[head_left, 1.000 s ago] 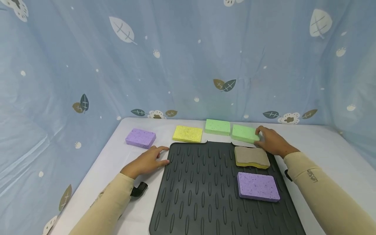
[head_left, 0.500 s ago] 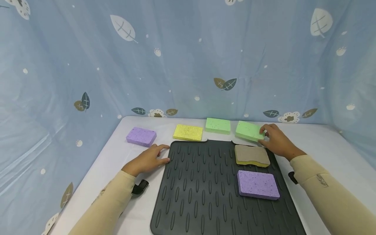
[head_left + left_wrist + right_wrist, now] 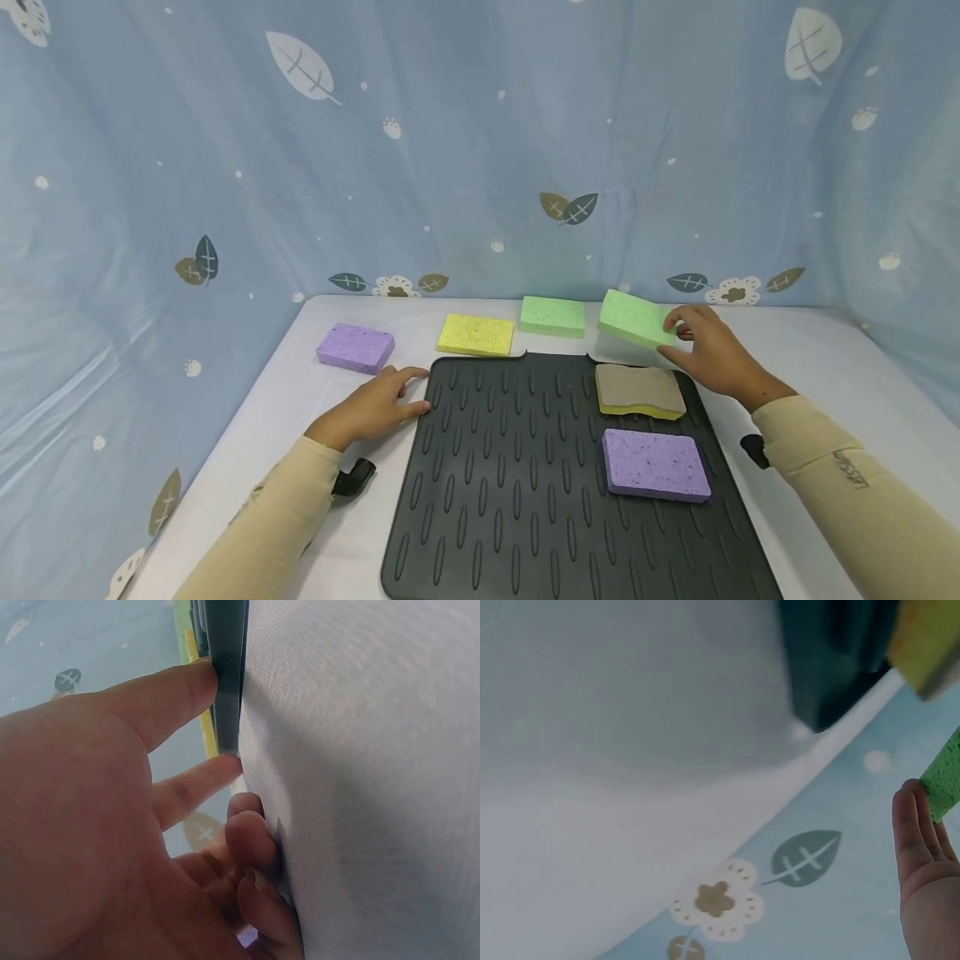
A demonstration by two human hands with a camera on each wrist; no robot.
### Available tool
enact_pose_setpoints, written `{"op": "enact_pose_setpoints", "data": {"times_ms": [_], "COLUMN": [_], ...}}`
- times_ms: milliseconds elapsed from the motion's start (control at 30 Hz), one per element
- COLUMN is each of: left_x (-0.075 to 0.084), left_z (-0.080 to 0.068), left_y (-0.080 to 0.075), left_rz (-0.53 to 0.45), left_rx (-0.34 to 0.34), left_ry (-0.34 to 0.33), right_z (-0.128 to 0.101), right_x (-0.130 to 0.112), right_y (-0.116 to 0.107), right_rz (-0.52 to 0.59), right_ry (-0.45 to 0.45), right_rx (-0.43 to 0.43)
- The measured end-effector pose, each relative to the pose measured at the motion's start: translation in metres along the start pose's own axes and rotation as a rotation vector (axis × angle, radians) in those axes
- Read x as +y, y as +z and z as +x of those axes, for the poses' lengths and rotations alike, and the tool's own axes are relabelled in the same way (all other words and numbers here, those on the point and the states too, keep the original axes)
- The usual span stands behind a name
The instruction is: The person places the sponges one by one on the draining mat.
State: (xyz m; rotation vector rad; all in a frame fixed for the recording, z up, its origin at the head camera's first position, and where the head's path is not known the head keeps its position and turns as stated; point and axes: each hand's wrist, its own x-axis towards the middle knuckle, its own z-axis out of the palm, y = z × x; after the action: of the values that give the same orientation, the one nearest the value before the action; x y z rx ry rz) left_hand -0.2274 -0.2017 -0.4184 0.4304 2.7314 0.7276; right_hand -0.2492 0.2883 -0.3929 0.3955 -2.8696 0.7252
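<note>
Fingers and thumb of the right hand point(image 3: 712, 354) pinch the right end of a green sponge point(image 3: 636, 318), and it is up off the tabletop point(image 3: 810, 367), tilted, its left end highest, at the far right just beyond the black ribbed mat point(image 3: 517, 492). Seen from the right wrist, the fingers point(image 3: 915, 832) lie against the sponge's rough green edge point(image 3: 946, 780). Directly nearer than the lifted sponge, on the mat's far right corner, lies a grey-topped yellow scrub sponge point(image 3: 640, 390), and nearer again a purple sponge point(image 3: 656, 464), both flat on the mat. Over on the left, the left hand point(image 3: 371, 408) rests palm down on the tabletop, fingers relaxed and spread, holding nothing; the left wrist view shows a fingertip point(image 3: 196, 684) touching the mat's left edge point(image 3: 227, 675). Along the far side, a second green sponge point(image 3: 552, 316), a yellow sponge point(image 3: 476, 334) and another purple sponge point(image 3: 356, 347) lie flat in a row.
</note>
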Motion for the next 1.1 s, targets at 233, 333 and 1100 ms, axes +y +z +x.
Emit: {"op": "enact_pose_setpoints", "data": {"times_ms": [233,333,1100], "left_x": [0.001,0.002,0.001], "left_z": [0.000,0.001,-0.002], "left_y": [-0.001,0.000,0.000], "left_rz": [0.006,0.005,-0.001], "left_rx": [0.005,0.006,0.004], "left_ry": [0.002,0.000,0.004], "right_z": [-0.001,-0.001,-0.008], "right_x": [-0.021,-0.029,-0.076], "right_y": [-0.006,-0.007,0.022], "right_rz": [0.068,0.090,0.128], "right_ry": [-0.090,-0.108,-0.274], "right_rx": [0.012,0.001,-0.169]}}
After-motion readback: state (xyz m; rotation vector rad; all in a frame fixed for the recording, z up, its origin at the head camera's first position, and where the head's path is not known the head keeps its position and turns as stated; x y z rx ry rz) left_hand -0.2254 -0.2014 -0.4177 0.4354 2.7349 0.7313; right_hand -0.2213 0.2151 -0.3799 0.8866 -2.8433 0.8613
